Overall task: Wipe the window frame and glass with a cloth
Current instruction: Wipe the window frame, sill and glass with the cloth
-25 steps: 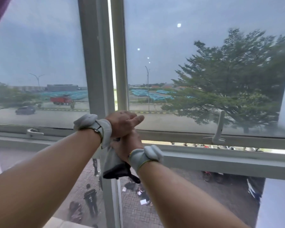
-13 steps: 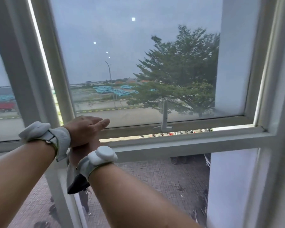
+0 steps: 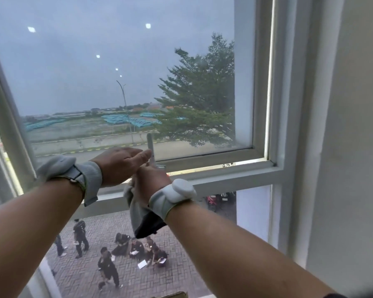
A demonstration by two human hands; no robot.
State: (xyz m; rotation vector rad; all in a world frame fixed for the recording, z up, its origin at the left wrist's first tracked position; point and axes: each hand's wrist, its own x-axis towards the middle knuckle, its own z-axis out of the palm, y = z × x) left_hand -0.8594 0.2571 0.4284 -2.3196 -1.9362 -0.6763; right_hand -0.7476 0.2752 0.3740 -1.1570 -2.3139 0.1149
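The window frame (image 3: 222, 176) is white painted metal, with a horizontal rail crossing the middle and a thick upright at the right side. The upper sash is swung slightly outward, leaving a bright gap along its bottom and right edges. A slim white handle (image 3: 150, 147) stands upright on the sash's bottom rail. The glass (image 3: 116, 82) above is clear, faintly hazy (ceiling lights reflect in it as small bright spots). The cloth (image 3: 138, 208) is pale grey with a dark underside, bunched and hanging just in front of the horizontal rail.
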